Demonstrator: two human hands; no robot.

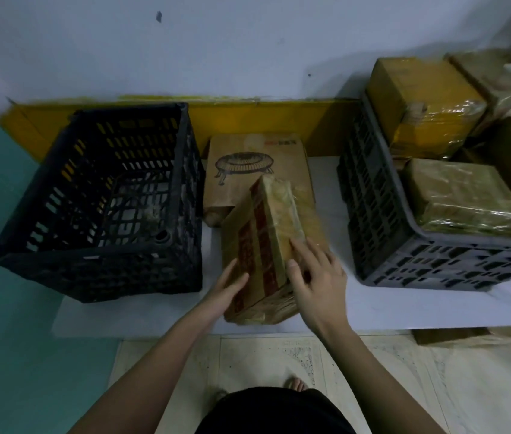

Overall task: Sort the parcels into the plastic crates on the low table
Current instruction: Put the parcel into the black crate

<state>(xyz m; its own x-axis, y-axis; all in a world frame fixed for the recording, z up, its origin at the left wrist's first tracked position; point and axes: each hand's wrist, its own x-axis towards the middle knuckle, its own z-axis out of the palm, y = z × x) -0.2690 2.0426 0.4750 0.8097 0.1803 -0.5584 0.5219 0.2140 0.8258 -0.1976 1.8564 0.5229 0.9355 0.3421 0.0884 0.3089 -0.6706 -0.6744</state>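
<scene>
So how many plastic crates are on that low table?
2. A black crate stands on the left with no parcels visible inside. A grey crate sits on the right, piled with parcels and partly cut off by the frame edge. None other shows.

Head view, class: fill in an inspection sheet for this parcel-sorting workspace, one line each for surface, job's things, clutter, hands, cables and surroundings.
Surface: low table, white top.
Job's things: black crate on the left, no parcels seen inside; grey crate on the right, holding taped parcels; red-printed parcel tilted between the crates; brown box with a stool drawing behind it.
Clutter: a cardboard piece on the floor under the table's right edge.
Hands: left hand flat against the red-printed parcel's left side; right hand rests open on its right.
Cables: nothing seen.
Surroundings: pale wall, yellow band, tiled floor.
</scene>
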